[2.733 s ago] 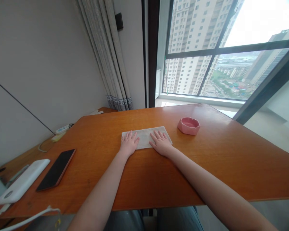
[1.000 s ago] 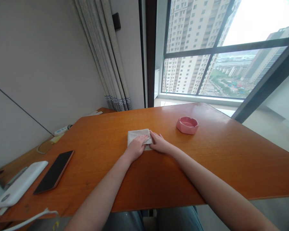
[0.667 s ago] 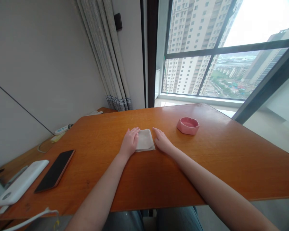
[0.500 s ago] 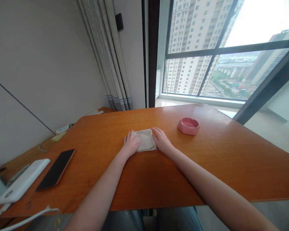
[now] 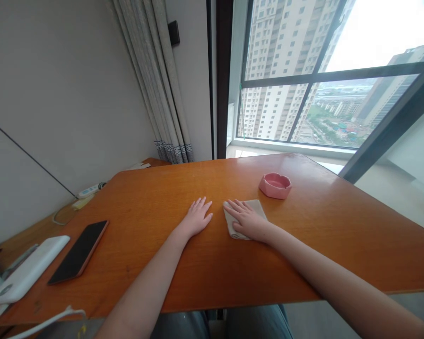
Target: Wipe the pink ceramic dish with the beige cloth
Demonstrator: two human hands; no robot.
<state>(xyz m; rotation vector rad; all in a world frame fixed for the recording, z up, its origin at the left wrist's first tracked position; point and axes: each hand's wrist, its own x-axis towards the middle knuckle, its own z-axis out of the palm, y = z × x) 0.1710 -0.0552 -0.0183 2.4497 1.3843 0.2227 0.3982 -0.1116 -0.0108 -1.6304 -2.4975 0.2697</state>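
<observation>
A folded beige cloth lies flat on the wooden table, right of the middle. My right hand rests palm down on top of it, fingers stretched out and covering part of the cloth. To the left, apart from the cloth, my left hand lies on or just over the bare wood with its fingers spread and nothing in them. Beyond the cloth, to the upper right, stands a pink ashtray.
At the left lie a black-screened phone and a white power bank with a white cable. A power strip sits by the wall. The window is behind the table, beside a grey curtain.
The cloth has moved to the right and turned, with my right hand now on top of it. My left hand has come off the cloth's left side and shifted slightly right.
</observation>
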